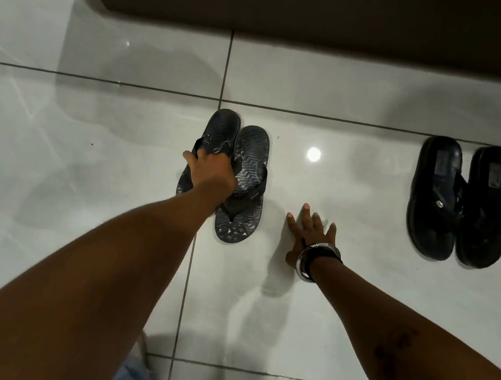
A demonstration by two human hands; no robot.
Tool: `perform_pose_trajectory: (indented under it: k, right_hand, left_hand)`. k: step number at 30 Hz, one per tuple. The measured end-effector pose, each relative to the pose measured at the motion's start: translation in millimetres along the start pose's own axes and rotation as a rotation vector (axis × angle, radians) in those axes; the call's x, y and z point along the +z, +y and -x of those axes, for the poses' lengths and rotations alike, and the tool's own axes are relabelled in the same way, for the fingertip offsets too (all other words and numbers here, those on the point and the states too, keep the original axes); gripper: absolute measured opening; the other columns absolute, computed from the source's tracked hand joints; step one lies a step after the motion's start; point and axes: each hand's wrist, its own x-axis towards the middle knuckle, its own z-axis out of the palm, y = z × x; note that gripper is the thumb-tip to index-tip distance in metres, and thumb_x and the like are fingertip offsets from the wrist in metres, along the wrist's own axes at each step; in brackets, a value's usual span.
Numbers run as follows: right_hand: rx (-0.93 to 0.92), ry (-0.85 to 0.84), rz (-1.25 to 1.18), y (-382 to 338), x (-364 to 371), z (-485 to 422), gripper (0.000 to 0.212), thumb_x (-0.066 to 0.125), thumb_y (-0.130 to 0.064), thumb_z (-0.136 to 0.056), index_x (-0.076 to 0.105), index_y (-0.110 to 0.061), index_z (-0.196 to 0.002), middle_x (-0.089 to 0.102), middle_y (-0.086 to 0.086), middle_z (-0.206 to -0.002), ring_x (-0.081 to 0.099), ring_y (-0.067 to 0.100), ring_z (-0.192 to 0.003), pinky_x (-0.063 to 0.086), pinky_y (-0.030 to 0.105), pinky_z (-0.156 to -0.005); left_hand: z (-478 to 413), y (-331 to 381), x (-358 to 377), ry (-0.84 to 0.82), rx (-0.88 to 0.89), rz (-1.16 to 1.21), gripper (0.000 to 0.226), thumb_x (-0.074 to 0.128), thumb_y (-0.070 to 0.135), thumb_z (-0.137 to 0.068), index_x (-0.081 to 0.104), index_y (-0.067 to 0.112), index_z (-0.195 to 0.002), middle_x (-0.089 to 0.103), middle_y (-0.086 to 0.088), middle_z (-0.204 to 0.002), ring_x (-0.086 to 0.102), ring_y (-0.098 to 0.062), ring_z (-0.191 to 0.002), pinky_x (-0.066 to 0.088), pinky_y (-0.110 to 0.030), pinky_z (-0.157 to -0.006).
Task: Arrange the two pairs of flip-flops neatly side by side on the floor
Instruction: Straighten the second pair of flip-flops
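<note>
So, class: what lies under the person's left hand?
The left hand grips the strap of one patterned flip-flop, beside its mate. The hand and forearm cover that flip-flop's middle and toe end; only its heel end and left edge show.

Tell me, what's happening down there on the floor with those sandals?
A person is tidying two pairs of flip-flops on a white tiled floor. The left hand grips the strap of one patterned flip-flop, tilted against its mate, which lies flat. The right hand, wearing bracelets, is spread open near the tile, holding nothing. The black pair already sits side by side off to the right, well apart from the patterned pair.
</note>
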Motion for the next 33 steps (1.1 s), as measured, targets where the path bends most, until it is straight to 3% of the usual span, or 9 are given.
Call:
perform_pose_trajectory:
  k: [10, 33]
  right_hand:
    - [-0.035, 0.036, -0.021, 6, 7, -1, 0.095, 0.054, -0.043, -0.083, -0.009, -0.033, -0.154, -0.026, 0.008, -0.16, -0.012, 0.031, -0.15, -0.001, 0.061, -0.117]
    - [-0.032, 0.031, -0.017, 6, 8, -2, 0.099, 0.051, -0.06, -0.081, -0.011, -0.034, -0.153, -0.031, 0.007, -0.159, -0.015, 0.031, -0.15, -0.003, 0.06, -0.117]
  left_hand:
    - [-34, -1, -4, -0.026, -0.07, -0.069, 0.045, 0.045, 0.051, -0.095, 0.067, 0.012, -0.099, 0.065, -0.016, -0.113, 0.046, -0.036, -0.12, 0.018, -0.057, -0.113]
    - [-47, -17, 5, -0.009, -0.035, -0.117, 0.031, 0.049, 0.04, -0.095, 0.067, 0.017, -0.084, 0.066, -0.012, -0.103, 0.048, -0.033, -0.117, 0.02, -0.053, -0.108]
